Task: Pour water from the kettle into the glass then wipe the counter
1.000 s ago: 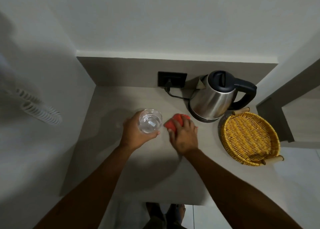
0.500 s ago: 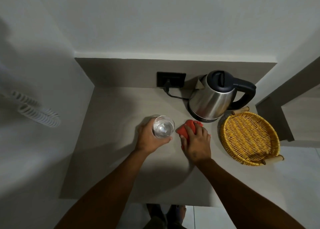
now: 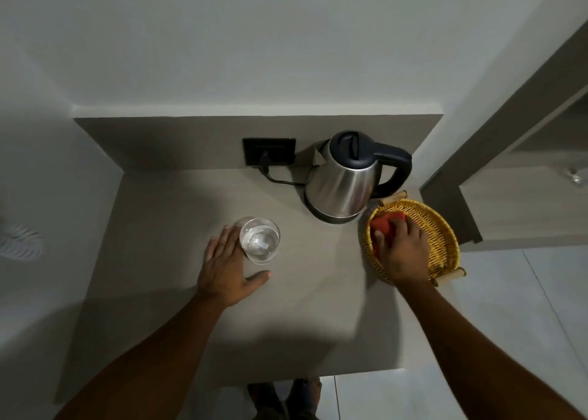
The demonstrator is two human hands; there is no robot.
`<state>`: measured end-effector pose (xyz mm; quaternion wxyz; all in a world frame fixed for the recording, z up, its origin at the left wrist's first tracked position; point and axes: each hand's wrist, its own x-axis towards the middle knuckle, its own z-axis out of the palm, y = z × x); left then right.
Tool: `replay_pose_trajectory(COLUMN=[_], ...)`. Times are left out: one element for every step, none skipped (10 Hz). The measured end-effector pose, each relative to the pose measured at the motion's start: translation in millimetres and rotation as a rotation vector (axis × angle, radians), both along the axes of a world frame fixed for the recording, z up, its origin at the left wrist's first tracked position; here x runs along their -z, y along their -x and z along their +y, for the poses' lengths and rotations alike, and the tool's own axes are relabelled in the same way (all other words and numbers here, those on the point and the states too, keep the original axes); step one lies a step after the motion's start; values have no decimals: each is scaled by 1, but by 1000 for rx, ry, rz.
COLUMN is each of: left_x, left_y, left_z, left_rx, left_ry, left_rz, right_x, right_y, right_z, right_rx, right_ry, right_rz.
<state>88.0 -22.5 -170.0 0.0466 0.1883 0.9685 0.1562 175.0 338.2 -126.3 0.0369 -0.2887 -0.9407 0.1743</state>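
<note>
A clear glass [image 3: 260, 240] with water in it stands upright on the grey counter [image 3: 165, 260]. My left hand [image 3: 226, 267] lies beside it on its left, fingers spread, palm near the counter, holding nothing. The steel kettle [image 3: 345, 177] with its black lid and handle sits on its base at the back right. My right hand [image 3: 402, 249] is over the yellow wicker basket [image 3: 445, 238], its fingers on a red cloth [image 3: 386, 224] that lies at the basket's left inner side.
A black wall socket [image 3: 269, 151] holds the kettle's plug and cord behind the counter. Walls close in the counter at the left and back. A dark wooden frame [image 3: 477, 171] stands to the right. The tiled floor [image 3: 525, 308] shows past the counter's front and right edges.
My right hand has carried the red cloth from the counter into the wicker basket. My left hand has let go of the glass, which now stands on the counter.
</note>
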Motion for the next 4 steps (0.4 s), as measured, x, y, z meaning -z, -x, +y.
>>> replay_pose_trajectory(left_x=[1,1,-8,-7], left_y=[-1,-3,0,1], left_z=[1,2,1,3], left_rx=[9,24,29,65], left_ry=[41,67,61,-43], left_rz=[18,27,-20,-99], right_x=[11,14,3,1], right_y=[6,10,10,2], right_z=[14,15,9,-11], right_rx=[-26,-31,-21,-70], right_ry=[35,20,13,-54], right_rz=[-119,-154,-161,-121])
